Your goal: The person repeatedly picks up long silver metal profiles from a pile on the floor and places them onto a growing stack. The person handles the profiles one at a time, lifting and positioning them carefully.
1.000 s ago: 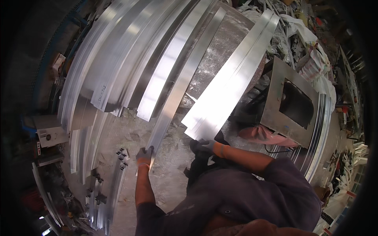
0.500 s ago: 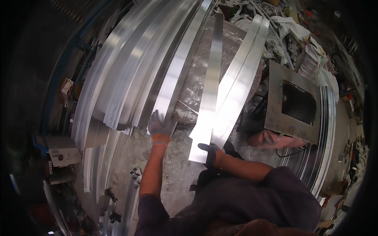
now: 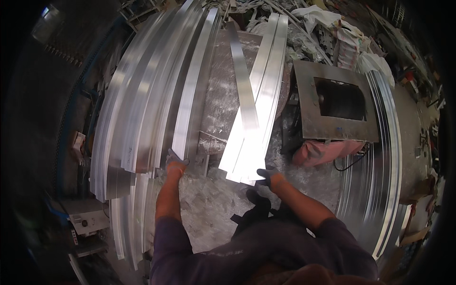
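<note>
Aluminium strips [image 3: 256,109] — fanned bundle on the worktop [image 3: 223,95], near ends now drawn to its front edge. Right hand [image 3: 267,175] gloved, closed on those ends. Left hand [image 3: 175,161] has shifted left — gripping a long profile [image 3: 190,99] in the adjoining stack; sorting apparently under way.

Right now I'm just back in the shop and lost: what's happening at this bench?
A person in gloves is handling long aluminium strips. The left hand grips the near end of one strip beside the big stack. The right hand holds the near end of a crossed bundle of strips on the chip-covered table.
</note>
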`<state>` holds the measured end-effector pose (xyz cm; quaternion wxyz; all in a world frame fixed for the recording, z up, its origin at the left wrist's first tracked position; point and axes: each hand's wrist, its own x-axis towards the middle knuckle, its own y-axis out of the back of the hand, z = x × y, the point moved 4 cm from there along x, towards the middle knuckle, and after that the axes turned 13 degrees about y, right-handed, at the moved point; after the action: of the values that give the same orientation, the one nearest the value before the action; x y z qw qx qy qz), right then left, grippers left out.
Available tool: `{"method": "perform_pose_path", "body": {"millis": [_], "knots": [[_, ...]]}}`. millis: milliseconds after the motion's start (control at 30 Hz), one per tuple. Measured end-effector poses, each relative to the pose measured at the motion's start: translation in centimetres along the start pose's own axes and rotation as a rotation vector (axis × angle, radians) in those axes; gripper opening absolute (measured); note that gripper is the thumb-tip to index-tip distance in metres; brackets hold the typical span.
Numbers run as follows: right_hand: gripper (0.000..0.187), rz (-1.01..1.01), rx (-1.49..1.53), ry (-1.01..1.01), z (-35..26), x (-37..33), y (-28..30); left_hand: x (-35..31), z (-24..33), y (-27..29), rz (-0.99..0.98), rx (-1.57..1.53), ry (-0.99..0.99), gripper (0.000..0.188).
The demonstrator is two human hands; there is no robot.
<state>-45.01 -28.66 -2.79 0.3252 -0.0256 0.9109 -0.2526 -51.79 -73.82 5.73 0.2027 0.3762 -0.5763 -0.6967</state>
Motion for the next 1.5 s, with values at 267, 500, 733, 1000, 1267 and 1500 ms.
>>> {"method": "perform_pose_path", "body": {"millis": [267,500,733,1000,1267,1500], "knots": [[0.039,-0.038,-0.067,0.126,4.7,2.1,-2.6,-4.0,0.1,3.4,-0.062,-0.23,-0.226,0.116],[0.056,0.126,-1.003,0.479,-5.1,-10.3,-1.0,-23.9,6.4,0.5,-0.632,-0.729,-0.838,0.044],[0.08,-0.268,-1.429,0.549,-7.8,-28.8,-3.4,-37.5,9.8,-10.7,-1.367,-1.361,-0.143,0.032],[0.075,0.215,-1.699,0.757,-6.9,-32.8,1.2,-48.9,13.4,-9.7,-1.374,-1.38,-0.165,0.03],[0.065,0.189,-1.753,0.552,-6.9,-28.9,2.4,-46.7,14.7,-15.2,-1.354,-1.367,-0.113,0.072],[0.056,0.236,-1.74,0.473,-9.6,-27.7,3.9,-45.2,14.5,-9.5,-1.638,-1.008,0.043,0.042]]}}
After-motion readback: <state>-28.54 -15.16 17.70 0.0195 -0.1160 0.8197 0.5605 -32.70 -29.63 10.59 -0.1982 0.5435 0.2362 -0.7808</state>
